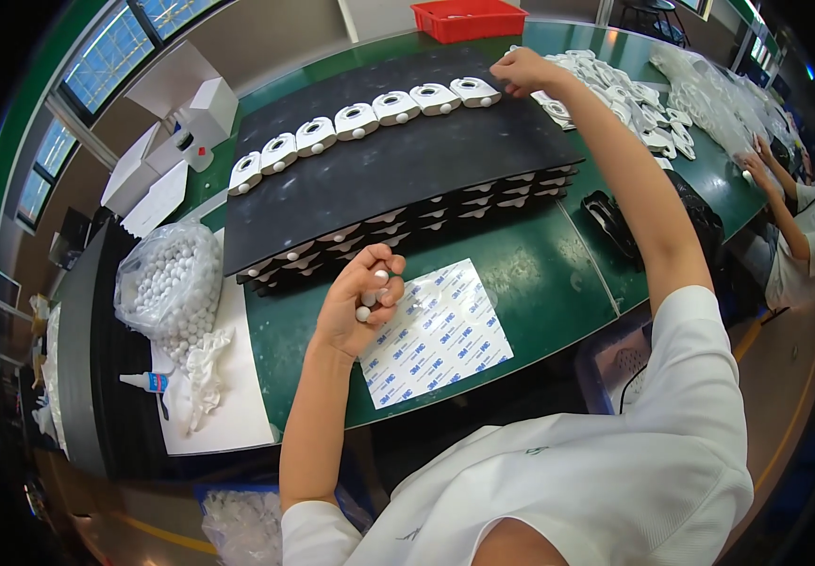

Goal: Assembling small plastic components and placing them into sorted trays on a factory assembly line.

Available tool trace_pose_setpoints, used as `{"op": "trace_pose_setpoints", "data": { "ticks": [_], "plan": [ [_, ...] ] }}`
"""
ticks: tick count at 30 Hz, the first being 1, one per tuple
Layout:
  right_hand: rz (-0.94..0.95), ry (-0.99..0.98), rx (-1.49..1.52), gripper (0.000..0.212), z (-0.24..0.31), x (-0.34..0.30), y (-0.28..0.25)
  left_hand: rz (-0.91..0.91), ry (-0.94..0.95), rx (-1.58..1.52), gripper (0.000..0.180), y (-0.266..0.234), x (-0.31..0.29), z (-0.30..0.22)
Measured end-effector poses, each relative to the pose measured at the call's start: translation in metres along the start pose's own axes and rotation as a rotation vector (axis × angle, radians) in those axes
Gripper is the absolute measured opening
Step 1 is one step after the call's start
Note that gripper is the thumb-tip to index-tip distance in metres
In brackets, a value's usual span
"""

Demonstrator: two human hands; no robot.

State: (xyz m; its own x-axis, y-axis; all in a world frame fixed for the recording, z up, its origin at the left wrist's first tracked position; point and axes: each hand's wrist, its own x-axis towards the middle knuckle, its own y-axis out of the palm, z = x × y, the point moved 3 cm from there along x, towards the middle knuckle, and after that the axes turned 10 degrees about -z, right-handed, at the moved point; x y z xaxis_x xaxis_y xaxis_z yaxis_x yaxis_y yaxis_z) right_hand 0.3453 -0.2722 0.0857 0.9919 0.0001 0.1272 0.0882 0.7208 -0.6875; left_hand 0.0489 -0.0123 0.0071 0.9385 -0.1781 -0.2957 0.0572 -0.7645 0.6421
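Observation:
Several small white balls (363,313) sit in my left hand (356,294), its fingers curled around them above the near edge of the black board stack. My right hand (526,72) reaches to the far right corner of the top black board (370,179). Its fingers are pinched together, and what they hold, if anything, I cannot make out. Just left of that hand ends a slanting row of white ring-shaped plastic parts (393,108), each with a round hole and a white ball at its near edge.
A bag of white balls (170,283), a small glue bottle (145,381) and crumpled tissue (207,373) lie at left. Patterned backing paper (438,330) lies in front. Loose white parts (615,90) and a red bin (469,21) stand beyond. Another person (808,222) works at far right.

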Motion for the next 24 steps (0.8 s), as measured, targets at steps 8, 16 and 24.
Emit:
{"op": "trace_pose_setpoints", "data": {
  "ticks": [8,16,24],
  "plan": [
    [-0.049,-0.355,-0.824,0.046,-0.115,0.037,-0.049,0.031,-0.012,-0.001,0.013,0.002,0.004,0.0],
    [0.047,-0.445,-0.64,0.05,-0.164,0.018,-0.055,0.003,0.034,0.114,0.015,0.0,0.004,0.001],
    [0.105,-0.394,-0.547,0.054,-0.179,-0.002,-0.083,-0.039,0.054,0.15,0.018,0.0,0.002,-0.001]
  ]
}}
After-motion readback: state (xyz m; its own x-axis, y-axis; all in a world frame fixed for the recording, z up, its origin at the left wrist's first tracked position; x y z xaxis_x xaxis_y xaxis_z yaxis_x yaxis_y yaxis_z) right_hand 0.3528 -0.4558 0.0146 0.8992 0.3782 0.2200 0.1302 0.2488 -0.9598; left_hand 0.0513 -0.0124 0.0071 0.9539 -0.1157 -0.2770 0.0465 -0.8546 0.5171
